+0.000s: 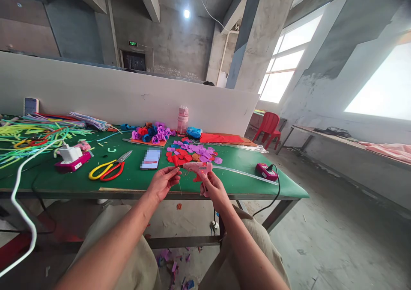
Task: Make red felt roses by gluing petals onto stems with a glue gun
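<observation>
My right hand (214, 189) is wrapped round the handle of a pink hot glue gun (198, 167), with a long clear glue stick (242, 173) running out of its back. The gun's nozzle points left, close to my left hand (165, 182). Between the fingertips of that hand is a small red paper petal (175, 160), pinched just left of the nozzle. A thin strand hangs below these fingers; whether it is wire or glue I cannot tell. Loose red and purple paper petals (192, 151) lie on the green table (128, 183) just beyond both hands.
Left of my hands lie a phone (150, 159) and yellow-and-red-handled scissors (111, 167). Farther back are a pile of paper flowers (153, 132), a pink bottle (183, 119) and red paper (221, 138). Power strips (266, 171) with cords sit at both sides, and pipe cleaners (35, 131) at far left.
</observation>
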The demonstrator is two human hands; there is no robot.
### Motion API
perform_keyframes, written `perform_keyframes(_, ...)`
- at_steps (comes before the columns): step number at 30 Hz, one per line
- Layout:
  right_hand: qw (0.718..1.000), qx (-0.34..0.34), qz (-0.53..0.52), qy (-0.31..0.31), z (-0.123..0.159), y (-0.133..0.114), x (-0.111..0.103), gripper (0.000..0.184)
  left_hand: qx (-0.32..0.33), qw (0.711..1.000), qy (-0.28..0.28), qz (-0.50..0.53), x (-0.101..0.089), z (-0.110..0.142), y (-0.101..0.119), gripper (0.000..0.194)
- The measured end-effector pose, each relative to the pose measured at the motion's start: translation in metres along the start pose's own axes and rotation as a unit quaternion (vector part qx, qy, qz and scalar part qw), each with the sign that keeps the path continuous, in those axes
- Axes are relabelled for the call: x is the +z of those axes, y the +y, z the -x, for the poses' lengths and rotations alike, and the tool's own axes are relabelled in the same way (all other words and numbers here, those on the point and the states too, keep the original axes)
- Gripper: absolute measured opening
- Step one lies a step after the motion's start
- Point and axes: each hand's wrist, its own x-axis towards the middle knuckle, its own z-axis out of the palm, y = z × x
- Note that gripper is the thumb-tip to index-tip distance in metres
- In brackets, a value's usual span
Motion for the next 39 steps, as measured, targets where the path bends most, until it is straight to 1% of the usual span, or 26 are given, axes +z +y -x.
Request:
perform_keyframes(9,1.000,-0.008,-0.009,0.010,-0.0008,-0.0019,-0.0034,0.038,-0.007,1.000,0.004,-0.001,0.0015,0.0018,0.0006,0.008)
perform_keyframes(14,1.000,-0.004,-0.003,0.016,-0.0024,0.0012,-0.0064,0.037,-0.008,1.000,0.002,0.001,0.0006,0.0008,0.0006,0.006)
perform_keyframes(20,1.000,-0.010,0.012,0.011,-0.0022,0.0053,-0.0026,0.038,-0.009,1.000,0.001,0.001,-0.0007,-0.0007,-0.0006,0.010)
perform_keyframes(24,1.000,-0.007,0.012,0.010,-0.0020,0.0047,-0.0001,0.039,-0.009,1.000,0.002,0.001,0.0001,0.0000,-0.0006,0.009)
perform_keyframes(34,1.000,0.003,0.006,0.005,-0.0010,0.0012,-0.0049,0.035,-0.005,1.000,0.002,0.005,0.0011,0.0009,0.0012,0.006)
perform_keyframes(39,1.000,-0.005,0.000,0.002,-0.0012,0.0024,-0.0040,0.033,-0.007,1.000,0.002,0.005,0.0009,0.0007,0.0005,0.005)
